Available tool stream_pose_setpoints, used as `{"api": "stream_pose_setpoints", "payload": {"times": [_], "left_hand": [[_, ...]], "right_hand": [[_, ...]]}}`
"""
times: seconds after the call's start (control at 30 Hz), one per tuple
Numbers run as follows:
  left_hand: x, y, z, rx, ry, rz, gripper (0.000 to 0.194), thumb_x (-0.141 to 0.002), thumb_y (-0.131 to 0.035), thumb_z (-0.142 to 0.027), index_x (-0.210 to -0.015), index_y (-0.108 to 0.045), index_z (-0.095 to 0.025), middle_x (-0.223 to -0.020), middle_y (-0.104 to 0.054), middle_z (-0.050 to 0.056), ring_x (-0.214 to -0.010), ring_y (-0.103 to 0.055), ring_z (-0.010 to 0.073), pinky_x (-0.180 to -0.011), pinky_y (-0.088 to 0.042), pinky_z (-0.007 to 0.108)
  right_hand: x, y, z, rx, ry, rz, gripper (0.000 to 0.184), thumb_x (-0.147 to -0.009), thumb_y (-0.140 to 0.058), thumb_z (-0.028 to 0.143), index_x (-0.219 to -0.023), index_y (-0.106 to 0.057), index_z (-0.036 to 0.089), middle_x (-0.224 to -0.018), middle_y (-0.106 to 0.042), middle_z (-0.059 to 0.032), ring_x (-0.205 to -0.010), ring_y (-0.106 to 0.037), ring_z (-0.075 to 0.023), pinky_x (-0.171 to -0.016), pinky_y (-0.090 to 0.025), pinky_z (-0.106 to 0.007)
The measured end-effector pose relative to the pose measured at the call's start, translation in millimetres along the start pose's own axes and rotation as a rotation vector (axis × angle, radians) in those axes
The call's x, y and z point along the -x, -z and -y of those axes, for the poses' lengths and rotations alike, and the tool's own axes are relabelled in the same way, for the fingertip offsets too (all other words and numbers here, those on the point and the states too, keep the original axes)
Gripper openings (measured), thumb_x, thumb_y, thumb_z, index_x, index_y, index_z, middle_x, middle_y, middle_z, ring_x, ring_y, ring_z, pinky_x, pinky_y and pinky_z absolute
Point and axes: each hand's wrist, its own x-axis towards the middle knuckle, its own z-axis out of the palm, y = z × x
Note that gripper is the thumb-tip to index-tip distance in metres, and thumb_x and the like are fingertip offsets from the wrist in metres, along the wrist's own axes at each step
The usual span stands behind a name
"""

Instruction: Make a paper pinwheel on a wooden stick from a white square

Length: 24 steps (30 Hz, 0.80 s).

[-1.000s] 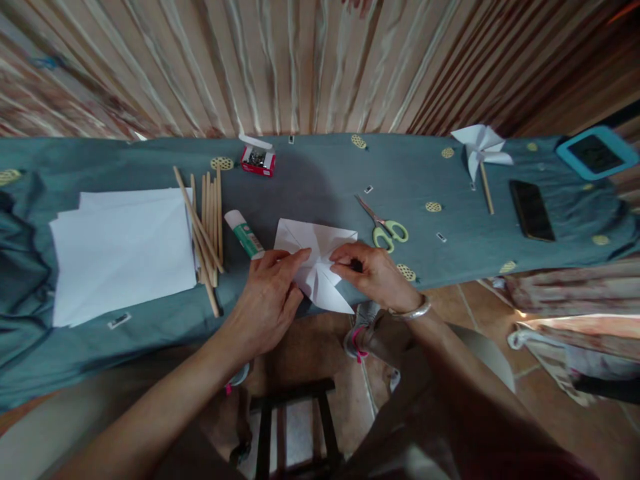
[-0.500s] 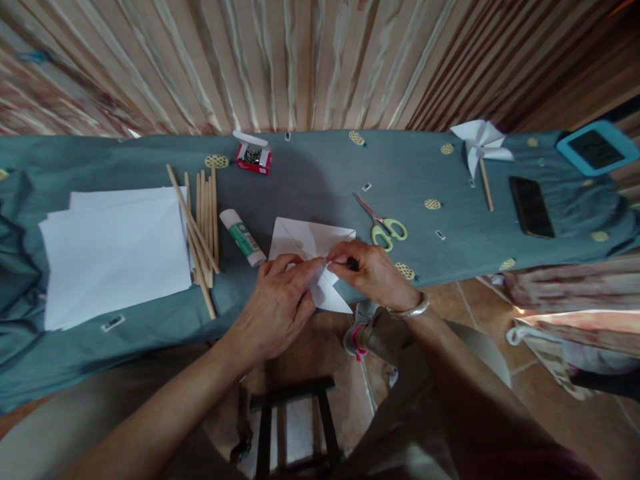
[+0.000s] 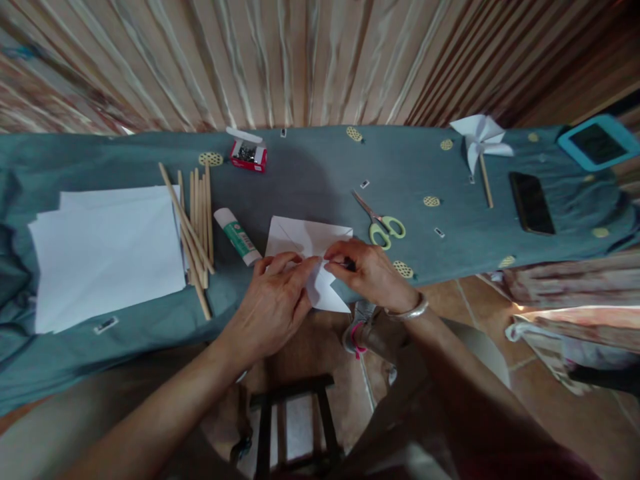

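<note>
A white paper square (image 3: 320, 231), slit into flaps and creased, lies at the front edge of the cloth. My left hand (image 3: 275, 300) bends its fingers over the left part of the paper and presses near its middle. Close beside it, my right hand (image 3: 367, 270) is closed in a pinch at the centre, apparently on a paper flap; its fingertips hide the exact hold. One pointed flap hangs toward me below both hands. Green-handled scissors (image 3: 381, 223) lie just beyond my right hand. A glue stick (image 3: 237, 236) rests beyond my left hand.
To the left are a stack of white paper (image 3: 110, 260) and several wooden sticks (image 3: 194, 227). Behind stands an open red box (image 3: 248, 155) of small metal pins. A finished paper pinwheel (image 3: 481, 141), a phone (image 3: 531, 203) and a blue-framed tablet (image 3: 597, 143) are at right.
The view has shifted slightly, so things on the left appear a little further left. Both hands keep nearly the same place and hold on the paper.
</note>
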Motion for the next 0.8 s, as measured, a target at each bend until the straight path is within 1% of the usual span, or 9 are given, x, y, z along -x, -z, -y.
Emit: {"api": "stream_pose_setpoints", "payload": {"times": [0.13, 0.2, 0.3, 0.4, 0.5, 0.6, 0.67, 0.73, 0.8], "left_hand": [[-2.5, 1.3, -2.0, -0.082, -0.037, -0.007, 0.041, -0.089, -0.042, -0.014, -0.129, -0.047, -0.005, -0.104, -0.07, 0.016, -0.117, -0.051, 0.0313, -0.095, -0.038, 0.051], [-5.1, 2.3, -3.7, -0.109, -0.042, 0.003, 0.04, -0.088, -0.041, -0.013, -0.127, -0.049, -0.006, -0.103, -0.07, 0.016, -0.117, -0.052, 0.0306, -0.096, -0.038, 0.05], [-8.8, 2.3, -4.9, -0.106, -0.034, 0.014, 0.039, -0.087, -0.041, -0.013, -0.124, -0.053, -0.006, -0.101, -0.07, 0.016, -0.114, -0.054, 0.0298, -0.097, -0.038, 0.05], [-9.5, 0.2, -3.2, -0.096, -0.048, -0.009, 0.037, -0.087, -0.042, -0.014, -0.12, -0.056, -0.005, -0.098, -0.07, 0.017, -0.114, -0.054, 0.0303, -0.097, -0.038, 0.051], [-6.7, -1.4, 0.7, -0.081, -0.052, -0.034, 0.038, -0.088, -0.042, -0.014, -0.122, -0.055, -0.006, -0.1, -0.07, 0.016, -0.114, -0.053, 0.0298, -0.097, -0.038, 0.051], [-3.6, -0.1, 5.3, -0.011, -0.024, -0.029, 0.039, -0.09, -0.041, -0.015, -0.127, -0.052, -0.01, -0.11, -0.069, 0.014, -0.119, -0.05, 0.0292, -0.097, -0.037, 0.052], [-2.9, 1.8, 7.8, 0.045, -0.007, -0.027, 0.037, -0.09, -0.04, -0.015, -0.124, -0.054, -0.013, -0.113, -0.068, 0.012, -0.122, -0.047, 0.0284, -0.1, -0.036, 0.051], [-3.5, 2.9, 9.3, 0.089, 0.012, -0.032, 0.036, -0.089, -0.039, -0.015, -0.12, -0.057, -0.014, -0.114, -0.068, 0.011, -0.123, -0.045, 0.0277, -0.101, -0.035, 0.051], [-5.0, 2.4, 10.3, 0.129, 0.036, -0.044, 0.035, -0.088, -0.04, -0.015, -0.117, -0.059, -0.016, -0.116, -0.067, 0.01, -0.122, -0.046, 0.0272, -0.101, -0.036, 0.051]], "right_hand": [[2.5, -0.1, 0.8, 0.051, 0.041, -0.013, 0.006, -0.085, -0.062, 0.019, -0.09, -0.065, 0.017, -0.082, -0.069, -0.0042, -0.079, -0.063, -0.0178, -0.074, -0.047, -0.03], [4.0, -0.4, 0.3, 0.08, 0.063, -0.033, 0.007, -0.085, -0.063, 0.02, -0.091, -0.065, 0.017, -0.08, -0.069, -0.0046, -0.08, -0.062, -0.0188, -0.074, -0.047, -0.03], [5.9, -1.8, -1.5, 0.143, 0.109, -0.066, 0.014, -0.087, -0.063, 0.025, -0.096, -0.065, 0.015, -0.083, -0.069, -0.0068, -0.084, -0.061, -0.0218, -0.079, -0.047, -0.033], [7.7, -3.6, -2.9, 0.219, 0.159, -0.066, 0.02, -0.089, -0.06, 0.03, -0.1, -0.064, 0.014, -0.086, -0.07, -0.0086, -0.089, -0.059, -0.0252, -0.082, -0.046, -0.037], [9.1, -4.1, -3.5, 0.216, 0.17, -0.085, 0.022, -0.09, -0.058, 0.032, -0.101, -0.065, 0.014, -0.089, -0.071, -0.0086, -0.091, -0.06, -0.0258, -0.084, -0.047, -0.038], [8.3, -2.3, -5.5, 0.142, 0.142, -0.199, 0.028, -0.088, -0.061, 0.034, -0.107, -0.065, 0.013, -0.099, -0.071, -0.0107, -0.098, -0.061, -0.0257, -0.089, -0.049, -0.039], [5.6, -0.9, -8.9, 0.106, 0.121, -0.269, 0.032, -0.089, -0.059, 0.034, -0.114, -0.064, 0.013, -0.112, -0.069, -0.0125, -0.109, -0.06, -0.0256, -0.098, -0.046, -0.04], [0.9, -0.5, -13.5, 0.093, 0.108, -0.282, 0.036, -0.091, -0.055, 0.032, -0.121, -0.06, 0.013, -0.124, -0.064, -0.0139, -0.119, -0.056, -0.0254, -0.105, -0.042, -0.042], [-4.8, -1.6, -18.0, 0.111, 0.107, -0.242, 0.039, -0.092, -0.052, 0.031, -0.126, -0.057, 0.012, -0.129, -0.061, -0.016, -0.123, -0.054, -0.0261, -0.107, -0.041, -0.043]]}}
